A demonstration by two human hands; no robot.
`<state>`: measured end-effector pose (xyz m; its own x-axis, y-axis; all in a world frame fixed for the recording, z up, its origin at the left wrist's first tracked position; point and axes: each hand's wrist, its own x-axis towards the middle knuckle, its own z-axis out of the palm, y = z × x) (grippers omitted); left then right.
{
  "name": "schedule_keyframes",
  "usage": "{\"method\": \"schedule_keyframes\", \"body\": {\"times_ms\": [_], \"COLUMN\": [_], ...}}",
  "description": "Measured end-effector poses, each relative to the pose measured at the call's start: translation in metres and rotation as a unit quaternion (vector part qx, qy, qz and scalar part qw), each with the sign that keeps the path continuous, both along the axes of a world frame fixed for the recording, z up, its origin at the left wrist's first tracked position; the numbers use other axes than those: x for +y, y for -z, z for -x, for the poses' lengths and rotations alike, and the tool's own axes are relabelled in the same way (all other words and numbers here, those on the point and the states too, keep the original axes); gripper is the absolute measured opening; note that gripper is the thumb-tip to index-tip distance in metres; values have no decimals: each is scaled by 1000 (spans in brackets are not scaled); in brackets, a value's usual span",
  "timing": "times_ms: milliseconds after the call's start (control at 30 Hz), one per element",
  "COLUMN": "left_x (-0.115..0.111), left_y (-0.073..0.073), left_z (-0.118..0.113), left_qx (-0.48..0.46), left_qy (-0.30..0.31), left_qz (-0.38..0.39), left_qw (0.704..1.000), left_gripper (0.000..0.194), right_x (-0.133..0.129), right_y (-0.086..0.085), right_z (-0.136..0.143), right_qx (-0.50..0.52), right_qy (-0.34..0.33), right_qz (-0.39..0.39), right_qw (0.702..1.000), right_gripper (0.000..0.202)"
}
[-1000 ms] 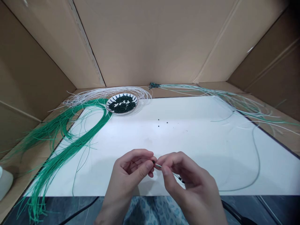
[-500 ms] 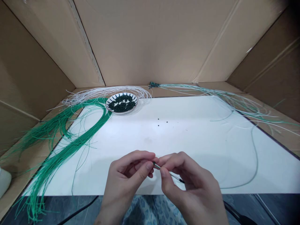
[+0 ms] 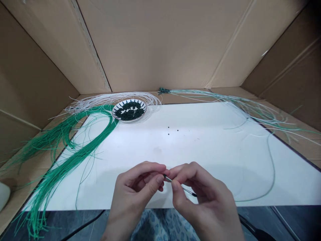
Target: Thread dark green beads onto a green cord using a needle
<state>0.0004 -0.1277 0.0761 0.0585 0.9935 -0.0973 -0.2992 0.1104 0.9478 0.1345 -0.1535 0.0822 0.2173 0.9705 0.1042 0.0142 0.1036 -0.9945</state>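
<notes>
Just above the front edge of the white board, my left hand [image 3: 139,187] pinches a tiny dark bead [image 3: 165,175] between thumb and fingertips. The bead sits at the tip of a thin pale cord [image 3: 187,189]. My right hand [image 3: 203,194] is closed on this cord close to the bead, thumb against index finger. A small dark piece [image 3: 194,194] shows further down the cord, partly hidden by the right fingers. Fingertips of both hands nearly touch. To the right of my right hand, a grey-green strand [image 3: 274,167] curves over the board.
A patterned dish [image 3: 143,103] of dark beads [image 3: 129,115] stands at the back left. Bundles of green cords [image 3: 92,145] and white cords [image 3: 96,99] lie around it. Strands with dark tips [image 3: 164,90] stretch along the back right. Three loose beads [image 3: 178,130] lie mid-board. Cardboard walls [image 3: 160,43] enclose the board.
The view has shifted very slightly. Both hands keep the same pinch on the bead and cord, with only a tiny movement of the fingers.
</notes>
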Motion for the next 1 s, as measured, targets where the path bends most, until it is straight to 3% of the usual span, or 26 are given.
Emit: {"method": "schedule_keyframes", "body": {"times_ms": [233, 467, 833, 1000], "left_x": [1, -3, -5, -4], "left_y": [2, -2, -4, -4], "left_z": [0, -6, -5, -4], "left_qx": [6, 61, 51, 58], "left_qy": [10, -53, -47, -42], "left_qz": [-27, -49, -58, -57], "left_qw": [1000, 996, 996, 996], "left_gripper": [17, 14, 22, 15], "right_x": [1, -1, -2, -1], "right_y": [1, -6, -5, -4], "right_z": [-3, 3, 4, 2], "right_qx": [-15, 36, 54, 38], "right_qy": [-14, 12, 19, 10], "right_qz": [-6, 40, 56, 41], "right_qw": [1000, 998, 997, 998], "right_gripper": [14, 13, 14, 14]}}
